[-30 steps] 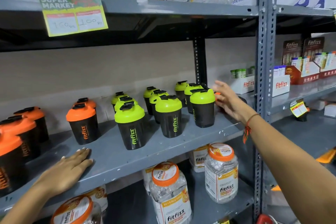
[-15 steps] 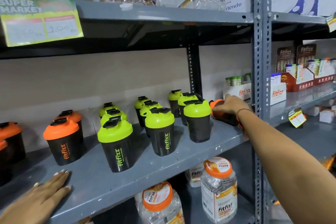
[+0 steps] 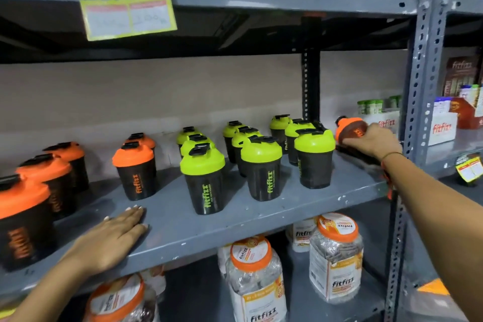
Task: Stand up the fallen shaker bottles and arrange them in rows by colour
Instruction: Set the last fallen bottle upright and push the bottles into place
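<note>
Black shaker bottles stand on the grey middle shelf [image 3: 235, 227]. Three rows of green-lidded shakers [image 3: 203, 178] fill the middle and right. Several orange-lidded shakers [image 3: 136, 170] stand upright at the left. At the shelf's far right, my right hand [image 3: 371, 142] grips an orange-lidded shaker [image 3: 349, 128] that is tipped on its side, lid pointing left, lifted slightly off the shelf. My left hand [image 3: 115, 238] lies flat on the shelf's front edge, fingers together, holding nothing.
A grey perforated upright post [image 3: 420, 65] stands right beside my right hand. A price tag [image 3: 125, 8] hangs from the shelf above. Clear jars with orange lids [image 3: 254, 274] fill the shelf below. Boxes of small items [image 3: 441, 128] sit on the neighbouring shelf at right.
My right hand reached to the far right, closed on the fallen orange-lidded shaker and raised it slightly. My left hand stayed flat on the shelf edge. The camera view shifted.
</note>
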Motion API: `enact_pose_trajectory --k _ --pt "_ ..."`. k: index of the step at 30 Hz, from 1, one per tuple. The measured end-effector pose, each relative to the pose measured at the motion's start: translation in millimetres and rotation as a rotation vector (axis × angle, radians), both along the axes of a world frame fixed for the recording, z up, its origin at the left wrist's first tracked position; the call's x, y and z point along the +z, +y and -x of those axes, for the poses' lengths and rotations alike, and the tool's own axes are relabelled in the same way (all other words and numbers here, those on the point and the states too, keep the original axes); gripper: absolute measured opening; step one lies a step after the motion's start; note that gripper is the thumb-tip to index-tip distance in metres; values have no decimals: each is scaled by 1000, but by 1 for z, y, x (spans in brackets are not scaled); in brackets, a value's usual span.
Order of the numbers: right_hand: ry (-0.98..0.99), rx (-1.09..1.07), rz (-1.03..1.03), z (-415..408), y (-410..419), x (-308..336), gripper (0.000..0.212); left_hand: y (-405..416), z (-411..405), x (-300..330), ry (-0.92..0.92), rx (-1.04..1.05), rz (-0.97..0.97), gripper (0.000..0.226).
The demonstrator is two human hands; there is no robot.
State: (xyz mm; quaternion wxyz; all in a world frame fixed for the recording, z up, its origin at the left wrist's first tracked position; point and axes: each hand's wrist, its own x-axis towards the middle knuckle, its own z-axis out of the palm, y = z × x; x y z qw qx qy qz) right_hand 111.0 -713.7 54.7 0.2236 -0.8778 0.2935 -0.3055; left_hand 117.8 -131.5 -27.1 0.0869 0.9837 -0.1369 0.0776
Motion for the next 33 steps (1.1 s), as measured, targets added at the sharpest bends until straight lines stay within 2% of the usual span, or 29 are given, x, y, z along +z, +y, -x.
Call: enact_pose_trajectory --k 4,8,12,16,20,24,27,30,33 --pt "-303 -17 -8 20 20 15 74 -4 3 3 0 4 17 55" --pt "-648 21 -117 41 56 44 86 -5 8 3 -24 40 32 56" --pt "-906 190 -212 58 108 74 96 -8 23 7 -63 73 75 51" --pt "-1063 436 -370 69 176 94 81 -4 36 11 -36 89 72 50" --pt "-1090 699 -543 74 257 94 78 11 50 10 -44 80 43 49" --pt "-1005 928 -634 70 338 70 82 29 63 2 -126 84 36 48" --pt "-876 1005 -661 59 387 42 88 35 70 -4 -200 89 14 49" --pt "-747 1090 -770 44 425 12 98 34 71 -7 -232 89 -7 52" --pt "-656 1110 -769 31 446 -14 95 33 70 -8 -254 88 -18 54"
